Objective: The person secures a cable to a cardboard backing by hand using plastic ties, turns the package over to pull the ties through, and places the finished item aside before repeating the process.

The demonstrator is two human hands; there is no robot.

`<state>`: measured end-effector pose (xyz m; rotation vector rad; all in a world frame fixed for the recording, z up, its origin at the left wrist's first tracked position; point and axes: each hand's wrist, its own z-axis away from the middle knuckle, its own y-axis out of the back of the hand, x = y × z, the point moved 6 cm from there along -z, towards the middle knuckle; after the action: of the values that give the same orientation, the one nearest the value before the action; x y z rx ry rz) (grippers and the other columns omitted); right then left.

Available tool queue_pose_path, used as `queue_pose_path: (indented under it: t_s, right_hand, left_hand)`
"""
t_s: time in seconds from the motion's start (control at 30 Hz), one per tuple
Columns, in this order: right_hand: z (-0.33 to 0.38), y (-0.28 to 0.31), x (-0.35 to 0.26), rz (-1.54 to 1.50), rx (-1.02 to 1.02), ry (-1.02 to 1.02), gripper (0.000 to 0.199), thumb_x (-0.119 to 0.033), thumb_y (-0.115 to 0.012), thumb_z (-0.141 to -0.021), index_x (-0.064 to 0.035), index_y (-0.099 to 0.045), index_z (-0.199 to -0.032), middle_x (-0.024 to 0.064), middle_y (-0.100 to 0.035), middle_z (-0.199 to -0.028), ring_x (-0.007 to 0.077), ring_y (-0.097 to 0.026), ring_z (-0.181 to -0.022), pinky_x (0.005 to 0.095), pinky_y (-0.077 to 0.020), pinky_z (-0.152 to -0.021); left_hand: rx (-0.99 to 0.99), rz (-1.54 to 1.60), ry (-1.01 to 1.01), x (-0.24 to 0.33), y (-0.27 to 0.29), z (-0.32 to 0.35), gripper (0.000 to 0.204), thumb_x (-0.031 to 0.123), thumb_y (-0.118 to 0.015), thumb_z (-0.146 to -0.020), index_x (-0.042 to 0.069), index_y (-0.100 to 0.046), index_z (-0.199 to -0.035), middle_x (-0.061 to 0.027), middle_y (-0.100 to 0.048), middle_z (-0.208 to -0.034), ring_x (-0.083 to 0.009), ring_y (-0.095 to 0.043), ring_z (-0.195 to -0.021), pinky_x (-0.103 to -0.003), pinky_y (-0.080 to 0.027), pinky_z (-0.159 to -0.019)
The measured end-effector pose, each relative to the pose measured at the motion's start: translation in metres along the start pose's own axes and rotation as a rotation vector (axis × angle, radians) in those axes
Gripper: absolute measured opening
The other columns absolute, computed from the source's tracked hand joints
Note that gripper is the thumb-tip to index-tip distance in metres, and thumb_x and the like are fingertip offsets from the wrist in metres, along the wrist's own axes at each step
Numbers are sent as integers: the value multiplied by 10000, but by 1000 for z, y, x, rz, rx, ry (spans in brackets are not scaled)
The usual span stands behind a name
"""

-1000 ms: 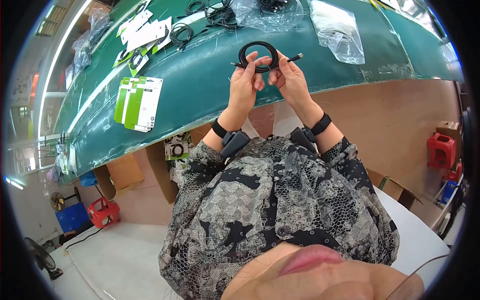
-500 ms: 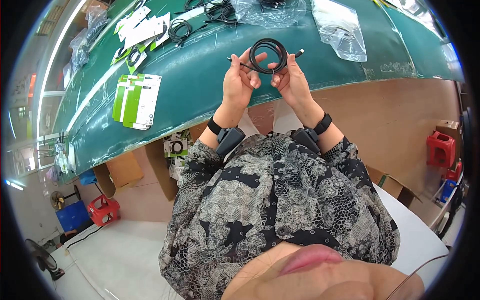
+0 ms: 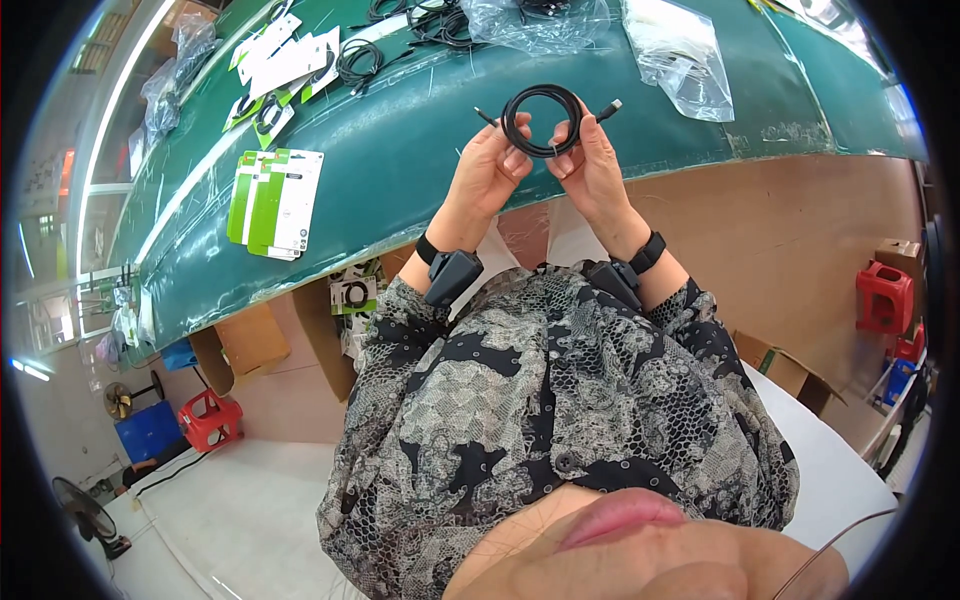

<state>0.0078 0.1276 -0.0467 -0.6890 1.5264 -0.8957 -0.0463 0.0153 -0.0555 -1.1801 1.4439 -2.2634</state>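
At twelve o'clock from the shirt (image 3: 480,385), the left hand (image 3: 484,170) and right hand (image 3: 592,170) pinch the coiled cable (image 3: 541,90) by its sides. Should either pinch slacken, its own stiffness could spring it open over the table (image 3: 410,140).

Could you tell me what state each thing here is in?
Black cable: coiled in a ring, ends sticking out
Left hand: gripping the coil
Right hand: gripping the coil
Green-and-white cards: lying flat, overlapping
Other black cables: coiled, on the table
Rightmost clear bag: filled, lying down
Black fan: spinning or still, cannot tell
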Motion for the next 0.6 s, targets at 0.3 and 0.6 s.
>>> queue_pose_path:
  t_s: [0.3, 0.6]
  right_hand:
    - [7, -2, -6, 97, -75, -31, 496, -375, -439, -956, -63, -396, -1339, 1, -529, -830, 45, -403, -554, 194, -351, -497]
    - [6, 2, 1, 34, 162, 28, 454, -355, -429, -964, -123, -397, -1352, 6, -546, -832, 76, -418, -565, 226, -373, -530]
  left_hand:
    - [-173, -71, 72, 12, -12, 5, 106, 125, -514, -930, 38, -571, -916, -47, -591, -822, -57, -381, -463, -223, -351, -456]
    - [0, -97, 22, 4, -35, 13, 249, 237, -442, -975, 21, -549, -1035, -45, -585, -856, -63, -365, -480, -207, -327, -453]
